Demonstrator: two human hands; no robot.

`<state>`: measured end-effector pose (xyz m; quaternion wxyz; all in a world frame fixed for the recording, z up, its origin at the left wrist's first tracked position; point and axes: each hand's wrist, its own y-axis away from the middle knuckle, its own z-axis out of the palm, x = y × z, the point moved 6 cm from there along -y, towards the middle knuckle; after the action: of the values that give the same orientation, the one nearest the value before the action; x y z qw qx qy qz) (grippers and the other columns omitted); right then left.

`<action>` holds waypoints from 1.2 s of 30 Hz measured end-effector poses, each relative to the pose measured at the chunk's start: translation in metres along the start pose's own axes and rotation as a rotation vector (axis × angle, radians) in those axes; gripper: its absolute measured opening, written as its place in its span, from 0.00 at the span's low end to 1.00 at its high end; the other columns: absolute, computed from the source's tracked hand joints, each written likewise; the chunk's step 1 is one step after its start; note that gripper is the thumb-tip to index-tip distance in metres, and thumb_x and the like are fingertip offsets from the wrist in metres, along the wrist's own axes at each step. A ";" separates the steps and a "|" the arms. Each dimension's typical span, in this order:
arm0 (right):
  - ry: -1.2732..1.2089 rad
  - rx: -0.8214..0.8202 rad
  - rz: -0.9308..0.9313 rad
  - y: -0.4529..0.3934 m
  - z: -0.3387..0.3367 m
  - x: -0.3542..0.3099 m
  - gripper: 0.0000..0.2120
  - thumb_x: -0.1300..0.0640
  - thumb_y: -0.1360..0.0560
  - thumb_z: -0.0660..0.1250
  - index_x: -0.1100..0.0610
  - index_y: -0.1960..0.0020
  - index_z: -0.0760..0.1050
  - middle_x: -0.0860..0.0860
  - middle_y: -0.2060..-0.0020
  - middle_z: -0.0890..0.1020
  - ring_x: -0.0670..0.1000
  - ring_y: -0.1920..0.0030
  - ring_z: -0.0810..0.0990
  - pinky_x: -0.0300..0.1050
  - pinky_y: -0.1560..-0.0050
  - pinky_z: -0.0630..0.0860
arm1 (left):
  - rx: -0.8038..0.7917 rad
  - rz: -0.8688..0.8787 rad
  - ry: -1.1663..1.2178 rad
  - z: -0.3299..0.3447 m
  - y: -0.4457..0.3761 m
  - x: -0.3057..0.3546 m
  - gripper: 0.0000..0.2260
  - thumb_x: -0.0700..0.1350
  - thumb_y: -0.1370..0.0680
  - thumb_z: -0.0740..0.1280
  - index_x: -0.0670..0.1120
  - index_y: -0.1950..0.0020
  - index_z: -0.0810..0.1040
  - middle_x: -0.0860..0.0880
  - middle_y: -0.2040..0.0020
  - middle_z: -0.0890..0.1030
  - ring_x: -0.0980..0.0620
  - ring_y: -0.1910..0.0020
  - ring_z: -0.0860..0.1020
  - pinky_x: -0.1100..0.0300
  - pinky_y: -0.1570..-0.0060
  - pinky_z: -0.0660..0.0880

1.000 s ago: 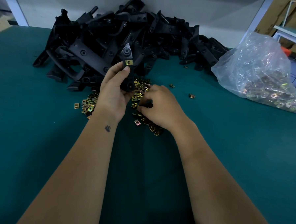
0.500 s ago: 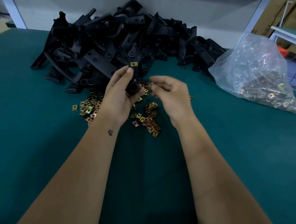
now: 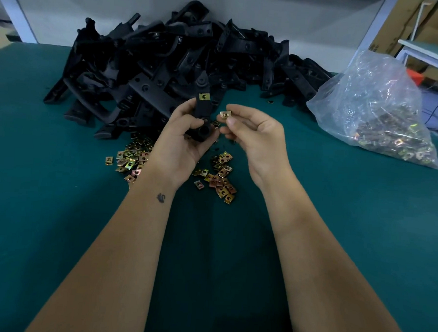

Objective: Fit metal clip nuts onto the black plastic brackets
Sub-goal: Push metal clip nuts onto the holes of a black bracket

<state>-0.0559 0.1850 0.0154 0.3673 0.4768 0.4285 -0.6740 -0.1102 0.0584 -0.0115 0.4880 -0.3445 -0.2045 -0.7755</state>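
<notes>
My left hand (image 3: 182,141) grips a black plastic bracket (image 3: 202,106) upright above the table; a brass-coloured clip nut (image 3: 204,96) sits on the bracket near its pointed top. My right hand (image 3: 255,137) pinches a second clip nut (image 3: 225,114) between thumb and forefinger, just right of the bracket and not touching it. Loose clip nuts (image 3: 221,181) lie scattered on the green table under and between my hands, with more loose nuts (image 3: 129,161) to the left of my left wrist.
A big heap of black brackets (image 3: 172,62) fills the back of the green table (image 3: 57,233). A clear plastic bag (image 3: 375,110) of clip nuts lies at the right. A white wall stands behind; the table's front edge shows at lower right.
My right hand lifted from the loose nuts on the table with one nut pinched and brought it up beside the bracket. My left hand kept the bracket and lowered slightly.
</notes>
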 end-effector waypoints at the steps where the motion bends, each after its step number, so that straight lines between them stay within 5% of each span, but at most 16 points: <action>1: 0.003 0.002 0.006 0.000 0.000 0.000 0.09 0.69 0.22 0.66 0.58 0.47 0.80 0.51 0.59 0.86 0.46 0.61 0.83 0.36 0.58 0.77 | -0.012 -0.004 -0.015 0.001 0.000 0.000 0.16 0.34 0.21 0.57 0.46 0.38 0.77 0.43 0.42 0.79 0.48 0.47 0.78 0.58 0.50 0.79; 10: 0.146 0.018 0.114 0.000 -0.004 0.003 0.09 0.61 0.21 0.66 0.57 0.59 0.79 0.48 0.71 0.79 0.45 0.71 0.74 0.37 0.66 0.72 | -0.089 -0.002 -0.149 0.002 -0.002 -0.003 0.19 0.35 0.22 0.60 0.51 0.34 0.76 0.47 0.44 0.79 0.50 0.46 0.78 0.57 0.48 0.79; 22: 0.183 -0.043 0.101 0.001 0.003 0.004 0.11 0.61 0.21 0.66 0.55 0.62 0.78 0.47 0.72 0.77 0.43 0.71 0.74 0.35 0.67 0.72 | -0.117 0.008 -0.183 0.004 -0.001 -0.002 0.21 0.34 0.21 0.61 0.50 0.31 0.75 0.48 0.44 0.80 0.52 0.47 0.78 0.59 0.48 0.78; 36: 0.096 -0.001 0.106 0.001 0.002 0.007 0.13 0.60 0.21 0.66 0.56 0.64 0.76 0.48 0.73 0.75 0.44 0.72 0.72 0.35 0.68 0.71 | -0.181 0.017 -0.205 0.007 0.002 -0.002 0.23 0.34 0.21 0.64 0.48 0.27 0.71 0.42 0.34 0.75 0.46 0.36 0.76 0.55 0.42 0.77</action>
<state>-0.0575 0.1818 0.0084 0.3817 0.5303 0.4198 -0.6299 -0.1055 0.0631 -0.0087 0.4379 -0.4662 -0.1799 -0.7474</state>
